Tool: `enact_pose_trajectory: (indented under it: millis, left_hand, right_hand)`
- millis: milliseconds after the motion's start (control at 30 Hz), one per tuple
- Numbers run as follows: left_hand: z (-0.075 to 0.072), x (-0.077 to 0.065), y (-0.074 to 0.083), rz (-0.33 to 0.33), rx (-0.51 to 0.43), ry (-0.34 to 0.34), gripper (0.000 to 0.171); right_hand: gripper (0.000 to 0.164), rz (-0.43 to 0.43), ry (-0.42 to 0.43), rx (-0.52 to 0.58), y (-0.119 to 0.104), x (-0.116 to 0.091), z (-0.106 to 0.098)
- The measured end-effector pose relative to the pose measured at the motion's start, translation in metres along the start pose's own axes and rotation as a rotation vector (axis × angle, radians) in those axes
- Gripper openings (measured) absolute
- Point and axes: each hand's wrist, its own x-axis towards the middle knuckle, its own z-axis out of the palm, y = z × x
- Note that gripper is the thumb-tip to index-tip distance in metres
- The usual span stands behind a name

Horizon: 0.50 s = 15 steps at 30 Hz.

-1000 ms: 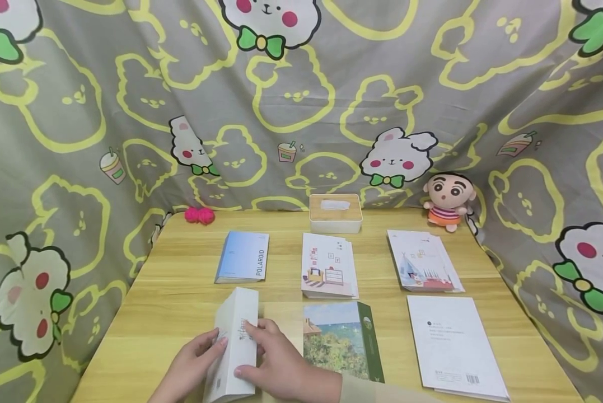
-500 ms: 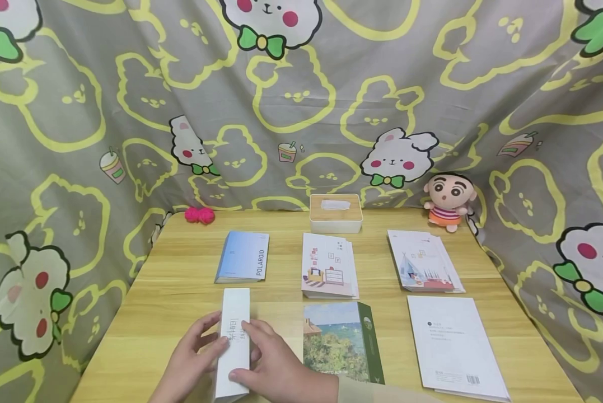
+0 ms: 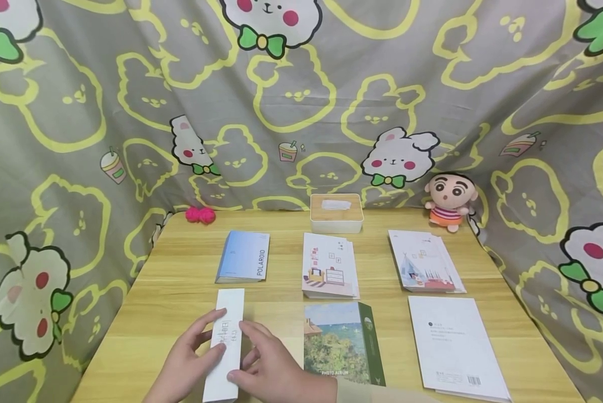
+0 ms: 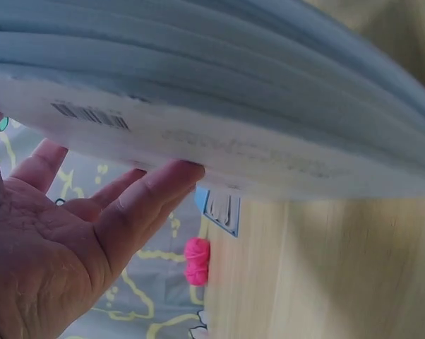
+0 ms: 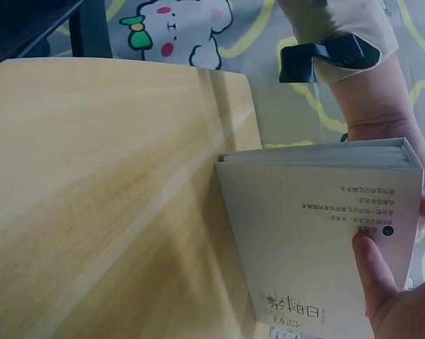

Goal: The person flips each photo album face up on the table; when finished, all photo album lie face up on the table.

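Observation:
A thick white photo album (image 3: 225, 361) stands on edge on the table, its lettered spine facing up. My left hand (image 3: 187, 352) holds it from the left, thumb on the spine. From the other side my right hand (image 3: 276, 358) grips it, thumb and fingertips along the spine's right edge. In the left wrist view, fingers (image 4: 145, 201) touch the barcoded cover of the album (image 4: 219, 141), and its page edges show. The right wrist view shows the printed other cover of the album (image 5: 304, 226), with a finger (image 5: 373, 268) of my right hand on it.
A green-edged album with a painted landscape (image 3: 331, 341) lies just right of my right hand. Farther right is a white album (image 3: 454, 341). Behind are a blue album (image 3: 243, 254) and two illustrated ones (image 3: 328, 263), (image 3: 422, 260). A tissue box (image 3: 336, 215), plush doll (image 3: 449, 198) and pink yarn (image 3: 200, 214) line the back.
The held album has turned from leaning, with its left cover showing, to upright with only the spine showing. It has shifted slightly left, with both hands still on it.

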Motion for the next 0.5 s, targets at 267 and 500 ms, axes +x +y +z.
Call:
enact_pose_trajectory:
  millis: [267,500]
  left_hand:
    - [-0.0028,0.0016,0.0019,-0.032,-0.067,-0.008,0.060]
    - [-0.0072,0.0027,-0.0018,-0.029,-0.108,-0.025,0.061]
  right_hand:
    - [0.078,-0.050,-0.016,0.000,0.0025,-0.0010,-0.0001]
    - [0.077,-0.095,-0.022,0.035,0.0061,-0.0001,0.0008]
